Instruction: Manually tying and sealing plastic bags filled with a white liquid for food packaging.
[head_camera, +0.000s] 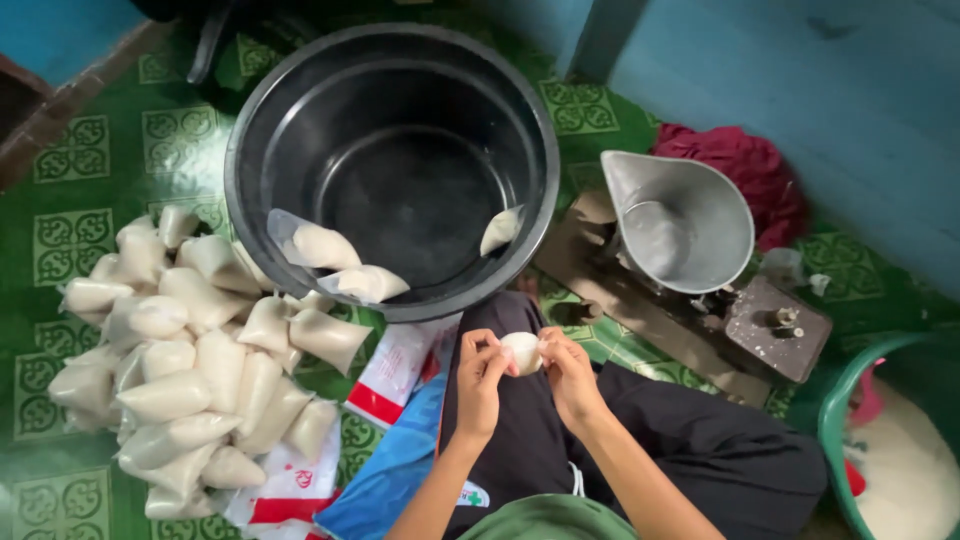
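1. Sitting behind black tub (300, 110), which holds three filled bags; heap of bags (190, 360) lies on its left.
2. Left hand (482, 375) and right hand (570, 372) pinch small white bag (524, 352) between them, just below tub rim.
3. Bag sits equally near both hands; long axis unclear.

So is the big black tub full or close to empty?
Close to empty. The black tub shows bare bottom; only three filled clear bags lie along its near wall.

A small clear bag (522, 352) filled with white grain, plump and rounded, sits pinched above the lap.
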